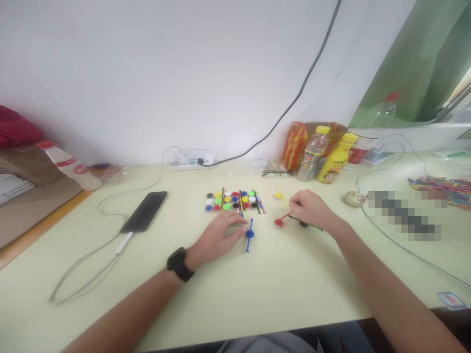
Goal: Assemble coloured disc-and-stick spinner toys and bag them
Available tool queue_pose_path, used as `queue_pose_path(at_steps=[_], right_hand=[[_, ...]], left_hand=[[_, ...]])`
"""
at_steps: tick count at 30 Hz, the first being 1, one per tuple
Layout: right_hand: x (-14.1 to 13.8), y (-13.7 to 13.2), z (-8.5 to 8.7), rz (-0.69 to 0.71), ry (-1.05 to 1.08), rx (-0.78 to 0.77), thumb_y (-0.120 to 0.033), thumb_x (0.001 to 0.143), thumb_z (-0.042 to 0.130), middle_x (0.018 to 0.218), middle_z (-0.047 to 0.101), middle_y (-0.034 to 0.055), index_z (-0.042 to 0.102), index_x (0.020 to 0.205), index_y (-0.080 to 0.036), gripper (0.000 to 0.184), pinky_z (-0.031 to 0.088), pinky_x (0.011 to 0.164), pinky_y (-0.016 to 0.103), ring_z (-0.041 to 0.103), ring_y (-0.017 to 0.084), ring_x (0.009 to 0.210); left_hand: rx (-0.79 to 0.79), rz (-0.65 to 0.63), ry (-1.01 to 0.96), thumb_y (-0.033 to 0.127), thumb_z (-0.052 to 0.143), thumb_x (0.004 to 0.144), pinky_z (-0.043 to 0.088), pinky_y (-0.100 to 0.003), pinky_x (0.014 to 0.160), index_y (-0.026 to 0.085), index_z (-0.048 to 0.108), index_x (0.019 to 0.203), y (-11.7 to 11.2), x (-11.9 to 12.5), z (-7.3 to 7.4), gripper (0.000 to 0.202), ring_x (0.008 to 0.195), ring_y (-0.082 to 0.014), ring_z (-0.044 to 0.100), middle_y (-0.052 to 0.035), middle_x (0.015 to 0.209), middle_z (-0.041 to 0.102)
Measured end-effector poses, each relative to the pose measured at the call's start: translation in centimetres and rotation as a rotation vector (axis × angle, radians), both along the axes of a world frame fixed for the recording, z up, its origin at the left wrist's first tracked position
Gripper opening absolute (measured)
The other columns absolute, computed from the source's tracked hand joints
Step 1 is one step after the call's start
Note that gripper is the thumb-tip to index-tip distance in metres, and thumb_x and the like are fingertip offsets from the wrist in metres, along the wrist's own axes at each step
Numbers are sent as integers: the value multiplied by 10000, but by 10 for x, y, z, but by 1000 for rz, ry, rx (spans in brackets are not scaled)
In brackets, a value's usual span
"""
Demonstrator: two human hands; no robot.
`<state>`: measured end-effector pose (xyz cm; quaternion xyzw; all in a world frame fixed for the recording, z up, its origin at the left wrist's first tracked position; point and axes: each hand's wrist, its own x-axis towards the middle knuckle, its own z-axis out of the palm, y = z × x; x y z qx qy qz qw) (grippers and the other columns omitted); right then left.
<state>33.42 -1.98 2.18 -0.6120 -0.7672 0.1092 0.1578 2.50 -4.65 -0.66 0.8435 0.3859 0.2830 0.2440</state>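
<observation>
My left hand (221,236) rests on the table with its thumb and fingers apart, just beside a blue arrow spinner (249,235) with a round hub. My right hand (308,210) is closed, knuckles up, above a few more spinners and partly hides them. Around it lie a red spinner (278,223), a yellow spinner (277,195) and a black spinner (303,223). What its fingers hold, if anything, is hidden. Behind my left hand, round coloured discs (228,194) stand in close rows, with several thin arrows (253,198) laid among them.
On the left a phone (144,212) lies on a charging cable. A power strip (192,163) sits against the wall. Glasses (276,173), a clear bottle (312,154) and a yellow bottle (336,159) stand at the back. A multicoloured pile (441,190) lies far right.
</observation>
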Motion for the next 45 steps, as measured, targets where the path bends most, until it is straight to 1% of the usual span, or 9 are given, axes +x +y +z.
queue_pose_path(at_steps=[6, 14, 19, 22, 30, 33, 35, 41, 45], right_hand=[[-14, -4, -3, 105, 68, -10, -94, 740, 464, 544, 354, -39, 529, 504, -205, 268, 197, 576, 300, 284, 129, 567], [-35, -11, -12, 338, 320, -103, -93, 778, 455, 659, 617, -5, 597, 633, -188, 224, 351, 631, 263, 526, 147, 645], [-40, -17, -7, 432, 398, -120, -71, 799, 433, 641, 535, -25, 522, 635, -199, 225, 367, 640, 261, 488, 147, 641], [-37, -19, 0, 390, 430, -71, -60, 833, 398, 677, 528, -22, 501, 676, -205, 238, 382, 677, 268, 500, 154, 675], [-52, -37, -5, 466, 402, -22, -75, 974, 347, 993, 573, 44, 617, 995, -211, 302, 452, 879, 311, 583, 184, 925], [-56, -43, -3, 488, 378, -64, -189, 980, 512, 1036, 583, 41, 601, 1086, -221, 142, 462, 827, 302, 577, 181, 889], [-59, -47, -2, 531, 363, -136, -282, 904, 680, 1050, 579, 29, 578, 1111, -229, 237, 462, 769, 286, 569, 173, 852], [-58, -45, -4, 548, 306, -237, -96, 779, 633, 868, 523, -28, 530, 953, -224, 240, 392, 638, 236, 491, 130, 713], [-31, -35, -1, 457, 164, -239, -76, 727, 610, 823, 549, -23, 526, 850, -220, 208, 360, 597, 241, 476, 138, 689]], left_hand=[[-34, -175, 20, 364, 641, 984, 519, -420, 990, 298, 748, 1112, -9, 1, 7, 180, 1072, -246, 645, -58, 1105, 726], [-6, -300, 80, 349, 617, 1000, 519, -422, 979, 339, 738, 1241, -26, 15, 18, 269, 1089, -264, 626, -81, 1128, 692], [64, -124, 11, 345, 537, 1037, 517, -396, 902, 243, 706, 960, -23, 12, 15, 212, 972, -238, 625, -82, 1000, 672], [82, -27, -9, 356, 578, 1009, 518, -383, 858, 242, 672, 1001, -15, 5, 9, 149, 917, -225, 618, -59, 957, 670], [48, -153, 47, 379, 614, 1004, 518, -408, 956, 322, 754, 1172, -12, 5, 5, 226, 1052, -247, 647, -68, 1136, 708], [71, -119, 48, 367, 612, 1002, 529, -414, 917, 312, 780, 1095, -11, 7, 5, 200, 1003, -248, 659, -64, 1080, 732], [78, -45, 37, 358, 617, 995, 530, -414, 905, 300, 776, 1043, -9, 6, 4, 176, 987, -246, 665, -50, 1039, 745], [50, 112, 35, 326, 618, 985, 519, -395, 864, 275, 745, 985, -1, 2, -1, 137, 929, -229, 679, -18, 1002, 755], [33, 77, 32, 309, 629, 976, 515, -396, 905, 273, 732, 982, -3, 2, -1, 108, 962, -224, 678, -13, 1022, 751]])
